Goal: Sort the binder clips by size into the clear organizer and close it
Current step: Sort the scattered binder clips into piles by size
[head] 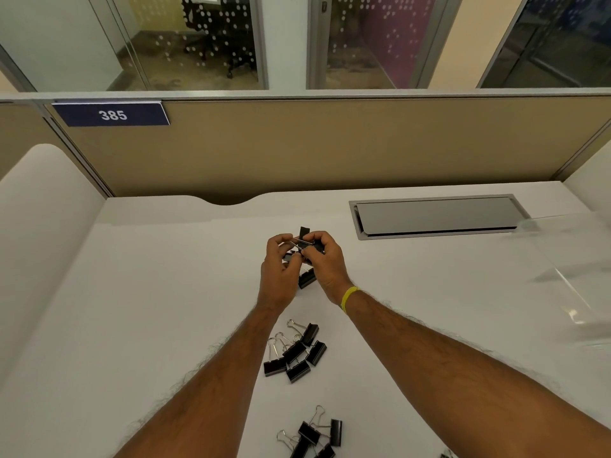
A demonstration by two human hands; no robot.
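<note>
A small bunch of black binder clips (304,232) is held up off the desk, pinched between both sets of fingertips. We make out at least two clips there: one black body pokes up behind the fingers, and wire handles cross between the thumbs. The left hand (278,269) and the right hand (327,262) are both curled close round the bunch, thumbs facing, so neither is free. We cannot tell whether the clips are hooked together.

Just beneath the hands one more clip (307,280) lies on the white desk (148,309). A cluster (294,355) lies nearer the body between the forearms, and a second cluster (314,436) sits at the bottom edge.

The clear organizer (562,276), faint and blurred, stands well off to the right, beyond the right forearm. We judge the right hand the nearer one to carry a clip across once the bunch is parted.
</note>
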